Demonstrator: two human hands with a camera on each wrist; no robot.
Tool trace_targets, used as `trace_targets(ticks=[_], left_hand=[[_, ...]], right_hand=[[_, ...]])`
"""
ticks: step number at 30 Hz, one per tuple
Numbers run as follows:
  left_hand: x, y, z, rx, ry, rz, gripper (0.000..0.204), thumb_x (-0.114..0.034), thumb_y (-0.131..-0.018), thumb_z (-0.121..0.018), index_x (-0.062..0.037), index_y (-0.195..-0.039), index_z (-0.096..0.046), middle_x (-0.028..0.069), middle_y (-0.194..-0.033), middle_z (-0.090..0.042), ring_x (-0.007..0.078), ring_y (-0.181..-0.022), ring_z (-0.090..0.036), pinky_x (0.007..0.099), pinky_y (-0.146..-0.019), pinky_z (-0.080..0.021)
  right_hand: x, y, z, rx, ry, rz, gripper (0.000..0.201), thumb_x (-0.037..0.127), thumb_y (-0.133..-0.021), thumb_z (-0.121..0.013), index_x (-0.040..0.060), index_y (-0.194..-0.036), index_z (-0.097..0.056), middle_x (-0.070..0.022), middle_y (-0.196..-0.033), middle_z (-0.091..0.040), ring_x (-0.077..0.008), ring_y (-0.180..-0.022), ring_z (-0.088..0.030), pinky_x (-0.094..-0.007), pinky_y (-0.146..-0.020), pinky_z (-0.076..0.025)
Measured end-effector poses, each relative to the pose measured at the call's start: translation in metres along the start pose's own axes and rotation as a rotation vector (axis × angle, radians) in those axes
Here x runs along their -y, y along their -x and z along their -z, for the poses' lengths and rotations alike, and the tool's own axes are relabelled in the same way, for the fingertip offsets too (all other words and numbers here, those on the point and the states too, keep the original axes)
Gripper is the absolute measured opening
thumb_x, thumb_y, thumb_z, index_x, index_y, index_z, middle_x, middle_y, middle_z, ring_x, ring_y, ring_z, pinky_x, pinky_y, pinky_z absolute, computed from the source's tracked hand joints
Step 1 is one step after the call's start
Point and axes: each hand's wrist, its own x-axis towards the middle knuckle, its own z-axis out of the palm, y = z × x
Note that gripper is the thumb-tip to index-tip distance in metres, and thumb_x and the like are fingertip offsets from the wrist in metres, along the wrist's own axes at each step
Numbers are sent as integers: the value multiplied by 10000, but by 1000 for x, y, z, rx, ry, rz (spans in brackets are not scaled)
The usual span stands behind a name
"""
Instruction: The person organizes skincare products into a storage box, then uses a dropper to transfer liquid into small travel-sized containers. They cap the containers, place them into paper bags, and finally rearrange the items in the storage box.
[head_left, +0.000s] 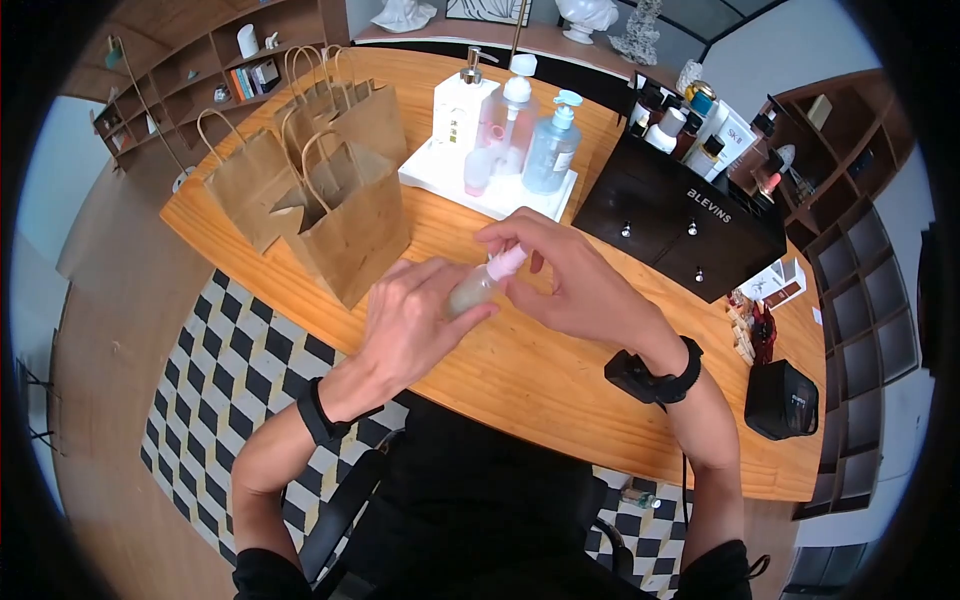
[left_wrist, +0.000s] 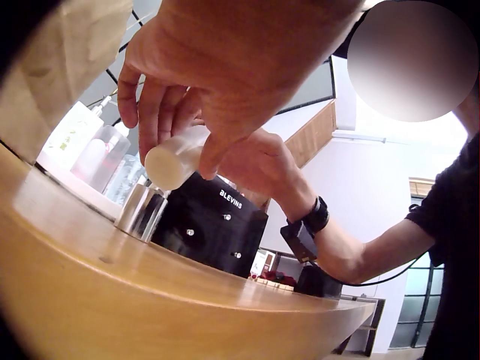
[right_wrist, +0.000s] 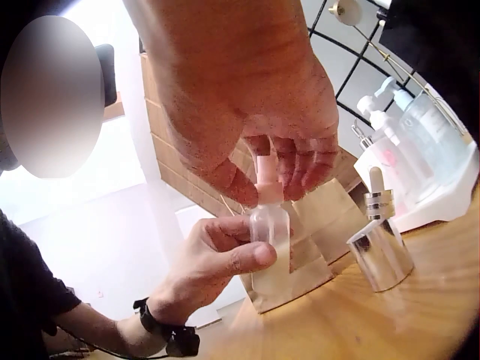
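Two hands worked at one small bottle (head_left: 470, 292), held tilted above the table (head_left: 530, 390), its pink top (head_left: 507, 262) toward one o'clock in the head view. The left hand (head_left: 405, 320) gripped the clear body between thumb and fingers; the right hand (head_left: 580, 285) had its thumb and fingertips curled round the pink top. From the bottle, paper bags (head_left: 352, 225) stood at ten o'clock, a white tray (head_left: 425, 172) lay at twelve and a black case (head_left: 655, 215) sat at two. In the right wrist view, a silver container (right_wrist: 382, 259) with a dropper (right_wrist: 376, 180) stood at three.
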Motion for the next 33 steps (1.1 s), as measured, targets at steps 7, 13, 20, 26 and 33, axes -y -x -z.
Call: trace_targets(ticks=[7, 13, 20, 26, 33], left_hand=[[2, 0, -2, -12, 0, -8, 366, -231, -786, -935, -5, -1036, -793, 110, -882, -748, 287, -744, -661, 384, -734, -498], [0, -2, 0, -3, -5, -3, 355, -236, -789, -933, -8, -1022, -791, 110, -873, -750, 285, -749, -668, 386, -731, -502], [3, -8, 0, 11, -21, 11, 337, -228, -798, -925, -16, -1024, -792, 109, -889, -760, 292, -746, -681, 392, -729, -508], [10, -14, -3, 0, -40, 7, 329, -222, -798, -923, -28, -1033, -798, 105, -895, -763, 288, -737, -682, 395, -726, -516], [15, -20, -3, 33, -67, 11, 331, -242, -811, -913, -26, -1036, -801, 103, -876, -755, 289, -721, -671, 389, -723, -525]], right_hand=[[1, -2, -2, 4, 41, -131, 332, 190, -980, -759, 62, -1280, -696, -65, -1078, -704, -188, -906, -658, -326, -729, -484], [6, -2, 5, -4, 100, -118, 280, 193, -1002, -744, 43, -1236, -715, -52, -1025, -723, -114, -799, -624, -275, -654, -458], [-10, 4, -6, -121, -113, -160, 317, 147, -987, -746, 5, -1266, -692, -67, -943, -750, -117, -757, -652, -289, -654, -496], [-15, 7, 3, -240, -127, -180, 310, 142, -988, -759, 29, -1271, -701, -37, -939, -760, -67, -727, -607, -253, -619, -455], [-19, 11, 22, -300, -97, -226, 292, 142, -990, -764, 37, -1257, -710, -6, -953, -771, -42, -691, -560, -241, -601, -431]])
